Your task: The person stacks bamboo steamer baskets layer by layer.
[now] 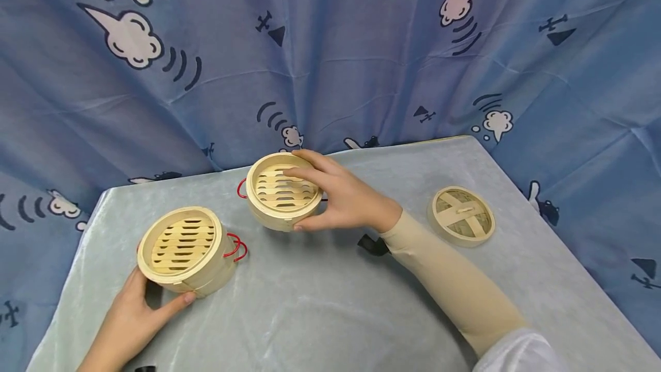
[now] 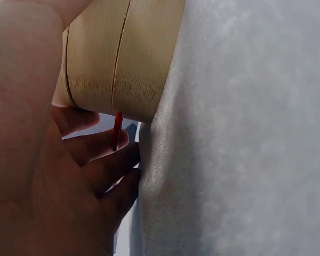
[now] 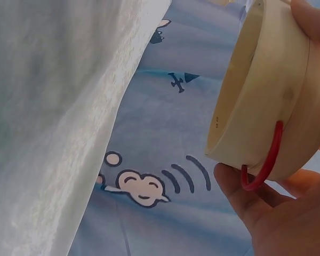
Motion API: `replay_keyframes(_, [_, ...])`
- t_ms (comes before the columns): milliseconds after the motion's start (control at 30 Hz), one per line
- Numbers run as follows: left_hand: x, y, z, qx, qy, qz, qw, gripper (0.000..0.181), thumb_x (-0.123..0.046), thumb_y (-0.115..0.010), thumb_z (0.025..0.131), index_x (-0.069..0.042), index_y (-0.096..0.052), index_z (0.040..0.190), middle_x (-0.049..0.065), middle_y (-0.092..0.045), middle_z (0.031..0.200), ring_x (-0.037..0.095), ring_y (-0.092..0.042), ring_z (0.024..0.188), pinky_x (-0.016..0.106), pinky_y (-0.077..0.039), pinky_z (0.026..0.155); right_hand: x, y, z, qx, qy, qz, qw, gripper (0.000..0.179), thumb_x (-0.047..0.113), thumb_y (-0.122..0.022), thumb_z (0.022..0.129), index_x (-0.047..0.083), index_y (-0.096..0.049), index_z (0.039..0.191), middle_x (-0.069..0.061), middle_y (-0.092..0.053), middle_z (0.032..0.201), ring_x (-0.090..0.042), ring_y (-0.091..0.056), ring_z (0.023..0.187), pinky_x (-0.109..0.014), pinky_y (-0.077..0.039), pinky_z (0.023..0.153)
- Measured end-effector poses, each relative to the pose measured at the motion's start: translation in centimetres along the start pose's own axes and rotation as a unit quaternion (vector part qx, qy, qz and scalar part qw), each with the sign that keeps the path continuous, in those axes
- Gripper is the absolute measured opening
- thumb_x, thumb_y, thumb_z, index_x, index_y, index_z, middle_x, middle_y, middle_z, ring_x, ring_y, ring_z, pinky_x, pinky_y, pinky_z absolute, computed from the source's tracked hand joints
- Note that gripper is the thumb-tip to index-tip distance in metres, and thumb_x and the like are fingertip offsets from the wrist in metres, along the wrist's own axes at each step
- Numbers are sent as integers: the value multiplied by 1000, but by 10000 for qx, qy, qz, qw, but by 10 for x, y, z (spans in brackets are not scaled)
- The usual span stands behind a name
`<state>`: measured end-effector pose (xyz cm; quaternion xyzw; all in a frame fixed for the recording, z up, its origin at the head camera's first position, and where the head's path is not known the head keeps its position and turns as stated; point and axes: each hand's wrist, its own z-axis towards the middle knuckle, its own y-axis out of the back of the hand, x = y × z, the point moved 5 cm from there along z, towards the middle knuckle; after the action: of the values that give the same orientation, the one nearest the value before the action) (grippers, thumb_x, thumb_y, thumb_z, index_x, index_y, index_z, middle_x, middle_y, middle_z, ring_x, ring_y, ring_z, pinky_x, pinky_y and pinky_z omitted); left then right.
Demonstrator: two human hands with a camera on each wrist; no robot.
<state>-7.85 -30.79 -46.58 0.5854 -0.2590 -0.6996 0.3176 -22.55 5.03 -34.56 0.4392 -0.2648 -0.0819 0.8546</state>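
Note:
On the left of the table stands a bamboo steamer stack (image 1: 209,279) with a slatted floor inside and red handles on its right side. My left hand (image 1: 126,317) grips its near left side, thumb in front and fingers around the far side. In the left wrist view the stack's wall (image 2: 122,64) shows seams, and its base meets the cloth. A second bamboo steamer basket (image 1: 279,220) is held by my right hand (image 1: 343,197), fingers over the rim and thumb at the near side. The right wrist view shows this basket (image 3: 272,101) raised off the cloth, one red handle (image 3: 269,160) hanging beside the fingers.
A round woven bamboo lid (image 1: 461,216) with crossed strips lies on the right of the grey cloth-covered table (image 1: 330,314). A small black object (image 1: 373,244) shows beside the right wrist, another (image 1: 145,368) at the bottom edge. A blue patterned curtain (image 1: 330,73) hangs behind.

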Motion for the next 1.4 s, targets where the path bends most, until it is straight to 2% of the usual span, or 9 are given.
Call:
replay_keyframes(100, [0, 0, 1, 79, 113, -22, 9999, 111, -41, -89, 74, -37, -18, 158, 14, -34, 155, 32, -33, 139, 10, -12, 105, 3, -1, 7, 20, 23, -40, 10000, 90, 65, -82, 67, 25, -54, 142, -3, -34, 155, -17, -33, 139, -40, -38, 107])
replay_keyframes(167, [0, 0, 1, 123, 175, -24, 9998, 111, -42, -88, 74, -37, -16, 158, 14, -33, 155, 36, -33, 138, 12, -12, 106, 5, -3, 12, 16, 94, -52, 9999, 90, 65, -82, 67, 24, -54, 142, -5, -36, 153, -17, -34, 139, -40, -36, 108])
replay_keyframes(433, [0, 1, 1, 91, 150, -30, 9998, 112, -41, -88, 74, -37, -15, 159, 13, -31, 157, 35, -31, 140, 12, -10, 106, 16, -14, 31, 40, 404, 20, 9992, 89, 65, -82, 66, 21, -57, 139, -7, -40, 149, -17, -39, 135, -33, -35, 109])
replay_keyframes(600, [2, 1, 0, 112, 215, -6, 9997, 112, -43, -87, 75, -38, -13, 159, 14, -29, 158, 36, -30, 140, 13, -10, 107, 27, -26, 44, 156, 575, 110, 9982, 90, 67, -81, 66, 20, -56, 139, -7, -39, 149, -15, -38, 135, -30, -33, 109])
replay_keyframes(1033, [6, 2, 1, 99, 164, 38, 9998, 112, -44, -87, 74, -38, -15, 159, 16, -33, 156, 38, -34, 138, 12, -11, 106, 57, -55, 69, 431, 656, 65, 9969, 94, 75, -73, 68, 24, -51, 143, -5, -35, 152, -14, -34, 137, -26, -28, 111])
replay_keyframes(1167, [5, 5, 2, 119, 198, 24, 9997, 113, -44, -87, 74, -38, -13, 159, 14, -31, 157, 38, -34, 138, 23, -17, 111, 66, -62, 74, 466, 739, 30, 9962, 94, 76, -72, 68, 25, -51, 144, -6, -35, 152, -14, -33, 138, -25, -26, 112])
replay_keyframes(1233, [4, 6, 3, 149, 203, 6, 9997, 113, -44, -87, 75, -39, -12, 159, 13, -29, 158, 38, -33, 138, 38, -21, 115, 70, -66, 77, 487, 798, 34, 9956, 94, 76, -72, 68, 24, -50, 144, -6, -35, 152, -14, -32, 138, -25, -25, 112])
replay_keyframes(1333, [2, 6, 4, 189, 205, -15, 9996, 113, -44, -86, 75, -38, -10, 159, 12, -27, 160, 40, -32, 139, 57, -26, 111, 76, -71, 80, 485, 930, 87, 9944, 94, 74, -74, 68, 22, -51, 143, -8, -35, 152, -15, -32, 139, -25, -25, 112])
replay_keyframes(1400, [2, 6, 3, 205, 204, -23, 9996, 113, -44, -86, 76, -37, -10, 159, 14, -27, 160, 41, -32, 139, 65, -28, 105, 80, -75, 82, 500, 991, 105, 9938, 94, 73, -74, 68, 21, -51, 143, -8, -35, 152, -15, -32, 139, -25, -25, 112])
